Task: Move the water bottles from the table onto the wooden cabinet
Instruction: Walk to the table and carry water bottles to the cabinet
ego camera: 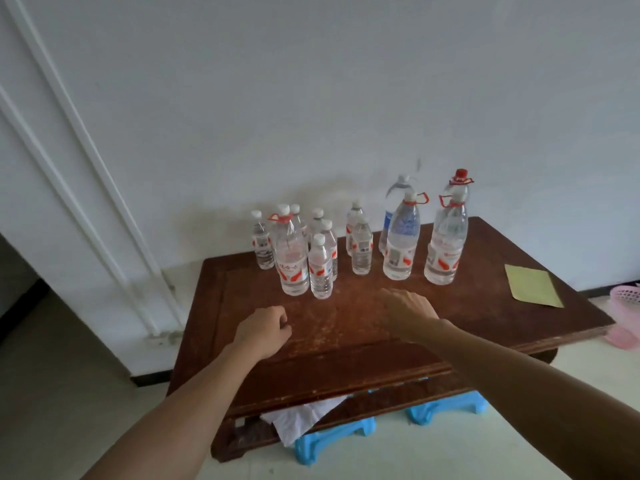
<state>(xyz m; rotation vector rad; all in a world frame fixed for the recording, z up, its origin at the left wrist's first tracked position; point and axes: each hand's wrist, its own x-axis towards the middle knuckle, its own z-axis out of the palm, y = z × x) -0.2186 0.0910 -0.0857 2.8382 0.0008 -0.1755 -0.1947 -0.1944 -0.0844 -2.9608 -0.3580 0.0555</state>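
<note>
Bunch of water bottles (360, 251) standing along the back of the wooden surface (346, 327), left hand (265, 332) loosely curled and empty, right hand (410, 311) open, hovering nearby

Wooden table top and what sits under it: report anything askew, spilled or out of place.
The water bottles all stand upright, with no spill showing. One oddity: crumpled white paper hangs out from under the wooden table's front edge, above a blue stool. A yellow sheet lies flat, angled to the table's edges.
</note>
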